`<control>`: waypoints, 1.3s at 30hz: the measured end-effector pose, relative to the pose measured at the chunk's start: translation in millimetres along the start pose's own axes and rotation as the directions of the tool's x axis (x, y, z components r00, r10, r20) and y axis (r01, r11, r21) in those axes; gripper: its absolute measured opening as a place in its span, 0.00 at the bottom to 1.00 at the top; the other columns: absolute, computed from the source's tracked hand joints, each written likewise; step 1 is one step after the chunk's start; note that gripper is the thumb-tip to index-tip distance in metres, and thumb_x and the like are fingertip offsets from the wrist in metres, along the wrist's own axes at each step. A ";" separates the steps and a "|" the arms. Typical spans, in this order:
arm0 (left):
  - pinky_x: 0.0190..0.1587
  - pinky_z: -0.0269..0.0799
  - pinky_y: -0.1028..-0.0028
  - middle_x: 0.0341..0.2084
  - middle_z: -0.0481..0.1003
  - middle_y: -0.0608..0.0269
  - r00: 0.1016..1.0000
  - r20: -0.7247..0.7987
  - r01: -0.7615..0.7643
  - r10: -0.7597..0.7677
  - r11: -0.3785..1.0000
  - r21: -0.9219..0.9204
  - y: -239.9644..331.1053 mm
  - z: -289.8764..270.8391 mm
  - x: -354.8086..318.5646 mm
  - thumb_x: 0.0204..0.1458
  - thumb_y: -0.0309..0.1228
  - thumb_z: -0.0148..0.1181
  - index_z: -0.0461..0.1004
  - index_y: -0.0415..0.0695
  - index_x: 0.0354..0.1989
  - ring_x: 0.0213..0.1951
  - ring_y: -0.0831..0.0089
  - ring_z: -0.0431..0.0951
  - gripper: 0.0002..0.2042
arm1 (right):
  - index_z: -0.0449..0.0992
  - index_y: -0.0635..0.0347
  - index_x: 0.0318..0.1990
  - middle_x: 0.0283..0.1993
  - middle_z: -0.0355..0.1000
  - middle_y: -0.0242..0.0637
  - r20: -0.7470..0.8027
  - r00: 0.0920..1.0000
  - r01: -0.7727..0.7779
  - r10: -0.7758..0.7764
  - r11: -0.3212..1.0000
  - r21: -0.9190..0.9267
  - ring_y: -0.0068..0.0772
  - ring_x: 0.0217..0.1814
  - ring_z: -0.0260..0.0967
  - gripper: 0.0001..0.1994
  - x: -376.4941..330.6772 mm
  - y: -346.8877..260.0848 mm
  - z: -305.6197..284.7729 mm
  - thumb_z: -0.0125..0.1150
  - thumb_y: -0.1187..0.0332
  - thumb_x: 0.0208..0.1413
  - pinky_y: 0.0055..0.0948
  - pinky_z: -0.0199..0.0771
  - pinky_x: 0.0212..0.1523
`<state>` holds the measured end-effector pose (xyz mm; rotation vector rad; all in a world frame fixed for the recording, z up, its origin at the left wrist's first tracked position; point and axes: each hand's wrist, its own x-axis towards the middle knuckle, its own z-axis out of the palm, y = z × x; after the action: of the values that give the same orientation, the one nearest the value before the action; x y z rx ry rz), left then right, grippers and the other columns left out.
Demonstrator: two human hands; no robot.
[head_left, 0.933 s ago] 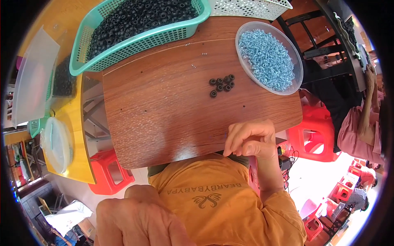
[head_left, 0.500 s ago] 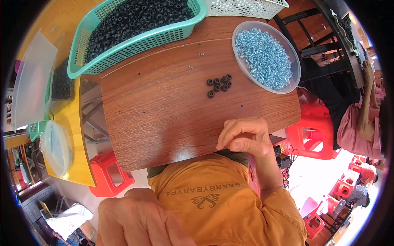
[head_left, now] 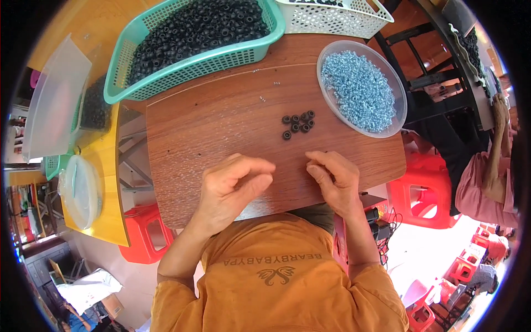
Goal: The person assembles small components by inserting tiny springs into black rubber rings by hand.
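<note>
Over the near part of the brown wooden table, my left hand (head_left: 235,185) has its thumb and index finger bent together in a pinch. Facing it, a short gap to the right, my right hand (head_left: 337,182) also pinches thumb against index finger. Whatever lies between the fingertips of either hand is too small to make out. Just beyond my hands sits a small cluster of black ring-shaped beads (head_left: 298,123). To their right stands a clear round bowl (head_left: 402,105) of tiny light-blue beads (head_left: 359,91).
A green basket (head_left: 193,69) full of black beads stands at the table's far left, beside a white perforated basket (head_left: 326,25). Tiny beads lie scattered on the tabletop (head_left: 188,130). Red stools (head_left: 423,191) flank the table; a yellow table (head_left: 97,182) with containers is at left.
My left hand has come from low at the near left, close to my body, up over the table toward my right hand. My right hand has shifted little. The bead cluster has stayed put.
</note>
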<state>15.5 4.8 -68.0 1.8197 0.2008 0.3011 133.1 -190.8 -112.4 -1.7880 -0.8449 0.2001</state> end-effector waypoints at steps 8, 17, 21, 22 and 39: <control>0.36 0.72 0.77 0.28 0.76 0.62 0.999 -0.025 -0.030 0.040 0.953 0.301 -26.7 11.7 33.0 0.45 0.23 0.65 0.76 0.41 0.43 0.31 0.75 0.76 0.14 | 0.76 0.65 0.34 0.26 0.70 0.42 -0.054 0.984 0.151 -0.168 0.960 -0.237 0.42 0.27 0.69 0.08 5.6 13.4 5.4 0.64 0.79 0.44 0.33 0.68 0.27; 0.36 0.66 0.64 0.27 0.72 0.60 0.932 0.017 -0.272 0.362 0.668 0.692 -45.0 52.5 59.5 0.36 0.31 0.71 0.74 0.43 0.32 0.32 0.59 0.72 0.15 | 0.76 0.64 0.33 0.26 0.70 0.41 -0.053 0.989 0.127 -0.138 0.977 -0.174 0.42 0.28 0.70 0.06 6.5 19.1 4.3 0.64 0.78 0.45 0.33 0.68 0.27; 0.35 0.66 0.63 0.28 0.71 0.60 0.939 0.058 -0.270 0.340 0.621 0.735 -46.9 57.6 63.1 0.36 0.29 0.70 0.73 0.43 0.31 0.32 0.59 0.71 0.13 | 0.76 0.64 0.33 0.26 0.70 0.41 -0.049 0.992 0.102 -0.113 0.977 -0.187 0.42 0.28 0.70 0.06 5.5 18.7 2.5 0.64 0.78 0.45 0.33 0.68 0.27; 0.35 0.66 0.63 0.28 0.71 0.60 0.939 0.056 -0.267 0.341 0.613 0.744 -47.2 58.4 63.1 0.36 0.28 0.70 0.73 0.43 0.31 0.32 0.59 0.71 0.13 | 0.76 0.64 0.32 0.26 0.70 0.41 -0.049 0.992 0.109 -0.120 0.976 -0.191 0.42 0.28 0.70 0.06 5.5 18.7 2.6 0.64 0.78 0.45 0.34 0.68 0.27; 0.33 0.70 0.82 0.27 0.73 0.70 0.971 -0.048 0.215 -0.236 0.940 -0.266 -23.1 35.0 20.2 0.55 0.22 0.56 0.74 0.40 0.40 0.29 0.84 0.71 0.06 | 0.75 0.66 0.38 0.32 0.73 0.39 -0.176 0.980 -0.052 0.089 0.978 0.204 0.31 0.32 0.71 0.08 8.3 -7.9 41.7 0.62 0.79 0.49 0.25 0.69 0.33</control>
<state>46.0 -15.4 -96.8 1.5098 0.4044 0.2259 114.1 -152.6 -119.6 -1.6222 -0.6084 0.1565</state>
